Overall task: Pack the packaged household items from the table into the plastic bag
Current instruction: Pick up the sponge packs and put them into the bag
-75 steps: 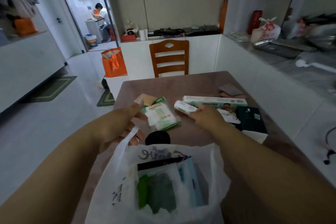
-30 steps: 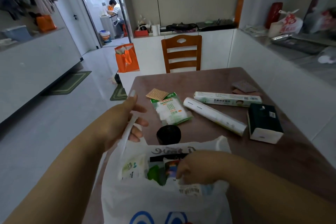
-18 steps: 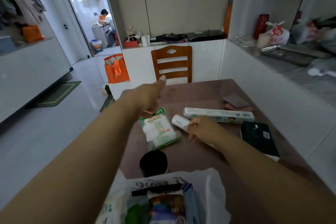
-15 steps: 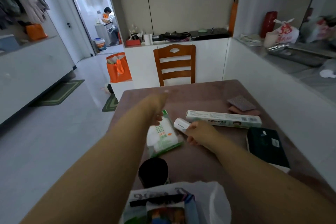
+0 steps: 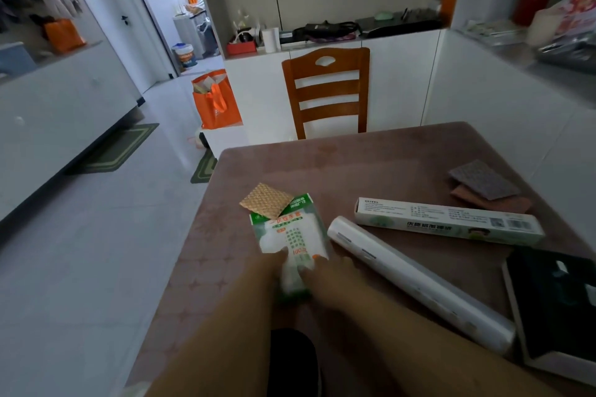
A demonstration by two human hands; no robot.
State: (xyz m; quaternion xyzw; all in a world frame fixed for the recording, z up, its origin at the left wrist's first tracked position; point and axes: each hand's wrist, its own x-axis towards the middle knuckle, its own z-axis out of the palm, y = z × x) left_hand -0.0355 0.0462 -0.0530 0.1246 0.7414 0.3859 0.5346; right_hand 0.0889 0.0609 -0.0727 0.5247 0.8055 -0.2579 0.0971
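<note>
A green and white packet [image 5: 290, 232] lies on the brown table [image 5: 354, 161], left of centre. My left hand [image 5: 264, 274] and my right hand [image 5: 332, 277] both grip its near end, one on each side; both are blurred. A white roll [image 5: 419, 284] lies slantwise just right of my right hand. Beyond it sits a long white box [image 5: 448, 221]. A black box with a white side [image 5: 554, 306] is at the right edge. Only a white scrap of the plastic bag [image 5: 135, 392] shows at the bottom edge.
A tan textured pad [image 5: 267, 200] overlaps the packet's far end. A black round object [image 5: 290, 361] stands between my forearms. Grey and pink cloths [image 5: 483, 184] lie at the far right. A wooden chair [image 5: 325, 90] stands behind the table, an orange bag [image 5: 216, 100] on the floor.
My right hand left the white roll and my left hand drew back; both now hold the packet's near end. The view has tilted up, so the bag is almost out of sight.
</note>
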